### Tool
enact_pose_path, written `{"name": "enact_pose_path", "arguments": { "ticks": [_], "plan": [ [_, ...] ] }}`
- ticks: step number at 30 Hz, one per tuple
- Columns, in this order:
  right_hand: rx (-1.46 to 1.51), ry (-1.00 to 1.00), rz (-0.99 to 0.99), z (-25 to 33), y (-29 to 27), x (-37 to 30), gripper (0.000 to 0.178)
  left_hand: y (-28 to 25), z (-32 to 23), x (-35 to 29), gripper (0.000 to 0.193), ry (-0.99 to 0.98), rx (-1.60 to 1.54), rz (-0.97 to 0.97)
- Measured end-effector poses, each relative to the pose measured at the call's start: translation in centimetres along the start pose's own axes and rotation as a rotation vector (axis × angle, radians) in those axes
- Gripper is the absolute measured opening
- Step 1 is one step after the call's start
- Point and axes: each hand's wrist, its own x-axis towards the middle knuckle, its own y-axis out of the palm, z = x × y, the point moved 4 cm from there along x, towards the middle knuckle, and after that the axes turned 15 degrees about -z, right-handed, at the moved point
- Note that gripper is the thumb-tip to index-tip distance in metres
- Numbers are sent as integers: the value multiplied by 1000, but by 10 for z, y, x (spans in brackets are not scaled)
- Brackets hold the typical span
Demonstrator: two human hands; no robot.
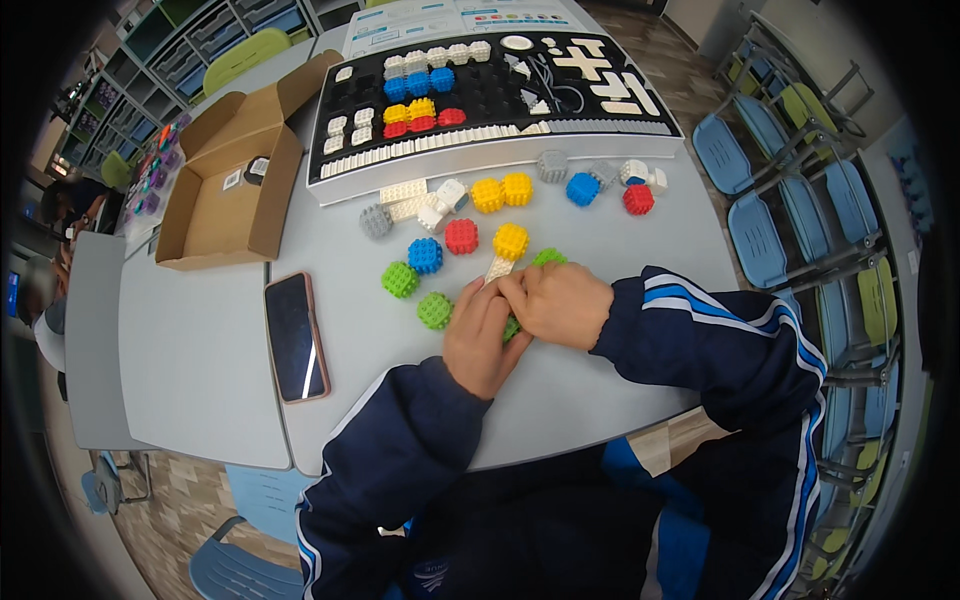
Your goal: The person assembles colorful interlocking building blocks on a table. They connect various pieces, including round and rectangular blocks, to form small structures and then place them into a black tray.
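Note:
My left hand (477, 342) and my right hand (556, 305) meet near the table's front edge, fingers closed round a white studded strip (499, 268). A yellow studded block (510, 241) sits at the strip's far end. Green shows under my left fingers, and another green block (549, 257) lies just beyond my right hand; how these join the strip is hidden. Touching or close beside my left hand is a green block (435, 310). Farther off are a second loose green block (400, 279), a blue block (425, 256) and a red block (461, 236).
Behind the blocks stands a kit tray (480, 153) with coloured blocks and white strips. More studded pieces, such as a yellow pair (501, 192), line its front. An opened cardboard box (205, 225) and a phone (297, 338) lie left. Stacked chairs (760, 225) stand right.

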Motion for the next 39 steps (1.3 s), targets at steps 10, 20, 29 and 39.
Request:
{"name": "enact_pose_path", "arguments": {
  "ticks": [10,20,29,39],
  "plan": [
    [598,676,-402,-105,-41,17,23,-7,-1,7,37,-82,65,64],
    [226,717,-655,-200,11,67,24,-22,16,161,28,-29,138,-147],
    [105,746,-529,-189,26,80,24,53,112,179,12,-104,100,188],
    [641,839,-450,-202,14,68,24,81,128,178,20,143,169,382]
  ]
}}
